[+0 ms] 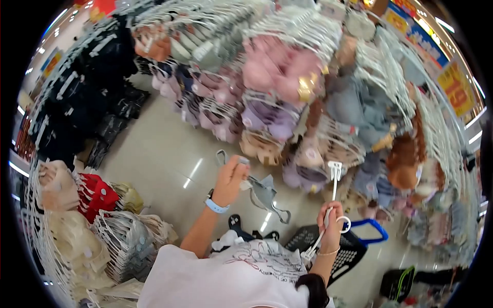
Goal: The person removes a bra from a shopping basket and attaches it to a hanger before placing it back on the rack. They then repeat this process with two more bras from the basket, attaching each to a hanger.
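Note:
My left hand (231, 177) is closed on a grey-blue bra (264, 192), whose straps and cups dangle to the right of the fingers over the floor. A light blue watch band is round that wrist. In my right hand (330, 220) is a white plastic hanger (335, 187), gripped near its middle, with one clip end pointing up and the other down by the shirt. The hanger's round hook sticks out to the right of the fingers. Bra and hanger are apart.
Racks of pink bras (280, 66) and grey-blue bras (359, 105) stand ahead. Dark garments (77, 97) hang at the left, with red ones (96, 195) below. A black basket (346, 251) with a blue handle (377, 231) is beside me at the right, above the pale floor (154, 138).

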A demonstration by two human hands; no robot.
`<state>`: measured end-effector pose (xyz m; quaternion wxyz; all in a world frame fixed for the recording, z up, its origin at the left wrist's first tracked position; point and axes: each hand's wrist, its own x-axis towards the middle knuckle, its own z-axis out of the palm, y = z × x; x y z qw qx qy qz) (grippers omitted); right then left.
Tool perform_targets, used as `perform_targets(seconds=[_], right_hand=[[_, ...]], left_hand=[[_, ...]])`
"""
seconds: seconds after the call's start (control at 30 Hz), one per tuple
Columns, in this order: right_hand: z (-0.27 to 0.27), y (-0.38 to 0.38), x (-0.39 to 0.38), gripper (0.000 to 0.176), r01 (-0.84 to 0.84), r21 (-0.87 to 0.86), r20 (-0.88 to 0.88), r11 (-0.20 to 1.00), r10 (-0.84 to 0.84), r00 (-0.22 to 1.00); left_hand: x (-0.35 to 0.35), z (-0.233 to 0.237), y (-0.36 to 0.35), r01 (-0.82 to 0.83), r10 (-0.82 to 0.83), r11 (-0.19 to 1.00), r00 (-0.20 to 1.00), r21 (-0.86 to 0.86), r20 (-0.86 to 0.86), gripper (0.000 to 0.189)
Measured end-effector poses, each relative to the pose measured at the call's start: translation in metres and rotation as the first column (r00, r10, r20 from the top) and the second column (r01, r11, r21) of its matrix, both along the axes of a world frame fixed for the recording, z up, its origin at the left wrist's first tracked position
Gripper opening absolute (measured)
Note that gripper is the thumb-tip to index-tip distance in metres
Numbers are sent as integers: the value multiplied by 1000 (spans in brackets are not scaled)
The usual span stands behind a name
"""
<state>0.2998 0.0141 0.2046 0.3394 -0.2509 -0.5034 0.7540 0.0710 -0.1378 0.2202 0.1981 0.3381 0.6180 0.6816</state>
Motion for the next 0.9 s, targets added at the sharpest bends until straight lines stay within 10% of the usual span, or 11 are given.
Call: perform_targets(seconds=[0.33, 0.67, 0.9], right_hand=[[-19, -20, -71, 57, -64, -136, -94, 989, 52, 994], [-47, -65, -204, 17, 124, -296, -203, 947, -190, 961], [-59, -107, -279, 18, -173, -370, -114, 913, 140, 983]], left_hand=[[-78, -22, -77, -615, 606, 786, 747, 60, -274, 18], [-122, -34, -103, -388, 390, 921, 918, 40, -69, 23], [-135, -53, -98, -112, 66, 952, 984, 284, 166, 28]])
